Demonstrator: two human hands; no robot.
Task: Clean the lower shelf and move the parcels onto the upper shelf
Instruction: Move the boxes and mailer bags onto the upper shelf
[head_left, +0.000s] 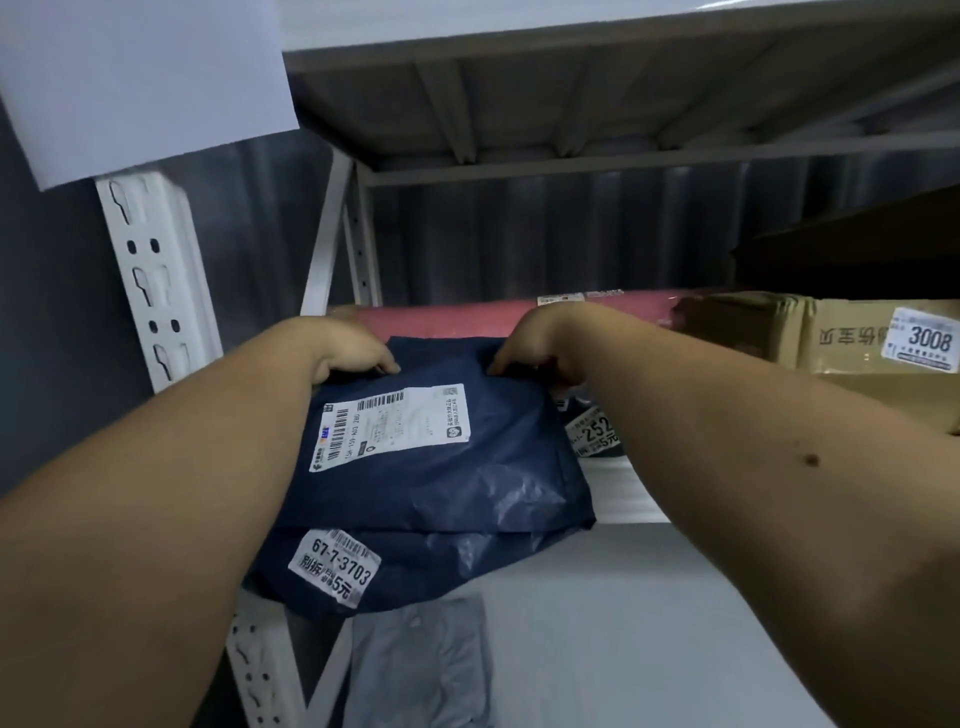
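A dark blue plastic parcel (441, 467) with a white shipping label lies on the white shelf (623, 597), stacked on a second dark blue parcel (415, 566) that carries a sticker reading 67-7-3703. My left hand (348, 348) grips the top parcel's far left corner. At the far right corner my right hand (540, 343) pinches the same parcel. Both forearms reach in from the bottom of the view.
A long pink wrapped parcel (452, 317) lies behind the blue ones. A cardboard box (831, 332) labelled 3008 stands at the right. A grey bag (421, 665) sits lower down. White slotted uprights (150, 270) frame the left; another shelf deck (571, 114) hangs overhead.
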